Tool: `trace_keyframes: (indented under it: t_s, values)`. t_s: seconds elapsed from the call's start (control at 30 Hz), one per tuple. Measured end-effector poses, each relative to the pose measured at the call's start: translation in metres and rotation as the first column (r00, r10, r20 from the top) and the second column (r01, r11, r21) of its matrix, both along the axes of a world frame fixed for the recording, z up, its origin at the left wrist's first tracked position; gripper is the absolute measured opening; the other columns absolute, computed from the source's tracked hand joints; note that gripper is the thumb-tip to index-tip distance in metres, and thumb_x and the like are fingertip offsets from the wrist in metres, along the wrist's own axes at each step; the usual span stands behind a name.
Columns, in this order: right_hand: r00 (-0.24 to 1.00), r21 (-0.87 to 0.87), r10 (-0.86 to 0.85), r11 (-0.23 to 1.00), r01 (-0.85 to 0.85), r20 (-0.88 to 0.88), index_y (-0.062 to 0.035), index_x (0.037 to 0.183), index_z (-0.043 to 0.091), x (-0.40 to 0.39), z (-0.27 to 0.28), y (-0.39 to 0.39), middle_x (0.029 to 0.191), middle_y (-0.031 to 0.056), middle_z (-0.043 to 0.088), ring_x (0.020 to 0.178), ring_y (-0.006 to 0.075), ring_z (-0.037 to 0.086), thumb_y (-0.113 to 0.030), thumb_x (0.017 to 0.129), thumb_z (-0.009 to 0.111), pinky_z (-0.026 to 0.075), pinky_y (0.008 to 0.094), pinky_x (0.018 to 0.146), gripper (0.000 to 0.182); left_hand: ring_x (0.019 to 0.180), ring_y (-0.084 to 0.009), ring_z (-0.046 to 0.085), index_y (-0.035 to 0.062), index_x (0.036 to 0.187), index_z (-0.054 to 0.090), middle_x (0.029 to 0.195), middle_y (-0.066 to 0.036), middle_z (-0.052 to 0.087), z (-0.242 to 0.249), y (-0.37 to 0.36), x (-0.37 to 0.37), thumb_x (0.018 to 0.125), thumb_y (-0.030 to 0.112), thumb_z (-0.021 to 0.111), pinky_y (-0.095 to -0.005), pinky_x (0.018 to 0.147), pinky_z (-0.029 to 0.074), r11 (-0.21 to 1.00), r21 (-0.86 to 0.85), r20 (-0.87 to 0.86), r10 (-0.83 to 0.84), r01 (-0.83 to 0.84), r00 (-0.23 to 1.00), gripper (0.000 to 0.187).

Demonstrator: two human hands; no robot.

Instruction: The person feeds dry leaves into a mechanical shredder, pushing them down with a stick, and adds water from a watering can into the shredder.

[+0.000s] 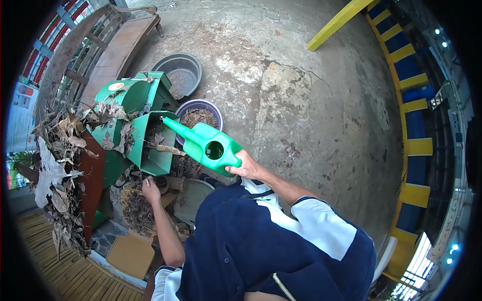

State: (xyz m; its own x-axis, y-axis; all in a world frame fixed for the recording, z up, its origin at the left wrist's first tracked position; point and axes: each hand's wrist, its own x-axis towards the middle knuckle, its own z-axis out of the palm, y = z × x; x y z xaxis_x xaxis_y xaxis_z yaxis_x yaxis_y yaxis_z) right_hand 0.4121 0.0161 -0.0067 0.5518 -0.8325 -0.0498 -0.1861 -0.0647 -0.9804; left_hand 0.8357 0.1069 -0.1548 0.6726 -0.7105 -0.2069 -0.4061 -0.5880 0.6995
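A green plastic watering can [196, 150] is held at its rear handle by my right hand [246, 166]. It is tilted, its spout tip over the open mouth of a green metal hopper [159, 166]. Dry leaves [155, 135] lie inside this hopper, part of a green machine [114, 173]. I cannot make out any water from the spout. Just below the hopper's lower edge is my left hand [150, 190], its fingers curled closed; whatever they may hold is too small to tell.
More dry leaves [60, 200] are heaped along the machine's left side. Behind it stand a purple-rimmed basin [219, 115] of leaf bits and a dark tub [198, 67]. A wooden bench [113, 55] is at upper left, a tan board [129, 256] below, a yellow post [336, 25] at upper right.
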Motion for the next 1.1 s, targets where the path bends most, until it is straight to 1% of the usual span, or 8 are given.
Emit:
trace_keyframes:
  t_s: [0.13,0.33,0.7,0.73,0.8,0.83,0.93,1.1]
  values:
    - [1.000,0.013,0.000,1.000,0.000,-0.020,0.0030,0.075,0.057,0.005,-0.004,0.004,0.062,0.0112,0.055,0.057,0.0202,0.052,-0.018,0.081,0.071,0.043,0.0385,0.059,0.026,0.089,-0.0385,0.067,-0.0015,0.102,0.068,0.092,-0.021,0.071,-0.034,-0.018,0.057,0.098,0.035,0.059,-0.0458,0.079,0.049,0.994,-0.093,0.099,0.060,-0.051,0.993,0.038]
    - [0.999,-0.067,0.027,0.997,-0.025,0.030,-0.0004,0.074,0.054,0.017,-0.005,0.010,0.060,0.0053,0.049,0.057,0.0135,0.046,-0.018,0.084,0.071,0.041,0.0350,0.056,0.027,0.105,-0.0464,0.064,0.0016,0.119,0.065,0.113,-0.025,0.069,-0.043,-0.070,0.110,0.093,0.043,0.061,-0.0524,0.089,0.049,0.994,0.112,0.291,-0.048,0.016,0.956,0.049]
    - [0.999,-0.072,-0.019,0.997,0.022,0.046,0.0007,0.081,0.061,0.026,-0.009,0.026,0.065,0.0120,0.057,0.059,0.0236,0.055,-0.018,0.084,0.071,0.046,0.0390,0.061,0.021,0.090,-0.0332,0.071,-0.0035,0.100,0.073,0.101,-0.021,0.074,-0.082,-0.095,0.112,0.092,0.036,0.062,-0.0487,0.077,0.051,0.939,0.258,0.053,0.222,-0.228,0.974,0.041]
    - [0.997,-0.075,-0.037,0.996,0.042,0.068,0.0007,0.081,0.061,0.027,-0.011,0.027,0.066,0.0107,0.059,0.060,0.0232,0.056,-0.021,0.085,0.071,0.046,0.0390,0.062,0.024,0.094,-0.0356,0.071,-0.0026,0.099,0.074,0.102,-0.021,0.074,-0.079,-0.093,0.109,0.092,0.033,0.062,-0.0505,0.081,0.052,0.924,0.324,0.177,0.151,-0.203,0.973,0.038]
    - [0.996,-0.027,-0.047,0.998,0.049,0.071,-0.0005,0.082,0.063,0.029,-0.013,0.026,0.069,0.0087,0.062,0.062,0.0214,0.058,-0.023,0.085,0.071,0.047,0.0381,0.064,0.024,0.101,-0.0426,0.068,-0.0019,0.106,0.072,0.105,-0.025,0.072,-0.045,-0.082,0.081,0.092,0.032,0.063,-0.0519,0.090,0.051,0.938,0.232,0.382,0.157,-0.259,0.911,0.037]
    - [0.995,-0.059,-0.057,0.996,0.062,0.086,-0.0001,0.083,0.064,0.033,-0.003,0.023,0.069,0.0093,0.062,0.063,0.0212,0.059,-0.022,0.084,0.070,0.048,0.0379,0.064,0.022,0.111,-0.0427,0.063,0.0017,0.114,0.069,0.115,-0.027,0.068,-0.043,-0.076,0.087,0.093,0.046,0.063,-0.0528,0.094,0.049,0.945,0.262,0.239,0.131,-0.194,0.962,0.049]
    - [0.988,0.070,0.057,0.996,-0.047,-0.141,0.0006,0.087,0.066,0.020,-0.011,0.020,0.071,0.0101,0.064,0.064,0.0219,0.060,-0.021,0.084,0.069,0.049,0.0377,0.066,0.022,0.109,-0.0430,0.064,0.0011,0.116,0.068,0.113,-0.026,0.069,-0.023,-0.065,0.091,0.093,0.039,0.065,-0.0510,0.094,0.049,0.943,0.213,0.075,0.245,-0.256,0.967,0.044]
    - [1.000,-0.012,-0.029,1.000,0.029,0.012,0.0019,0.081,0.064,0.028,0.006,0.019,0.067,0.0075,0.060,0.061,0.0175,0.056,-0.023,0.085,0.069,0.046,0.0361,0.060,0.026,0.116,-0.0437,0.061,-0.0002,0.115,0.069,0.119,-0.027,0.067,-0.031,-0.049,0.101,0.095,0.043,0.061,-0.0511,0.098,0.045,0.953,0.122,0.229,0.245,-0.278,0.942,0.048]
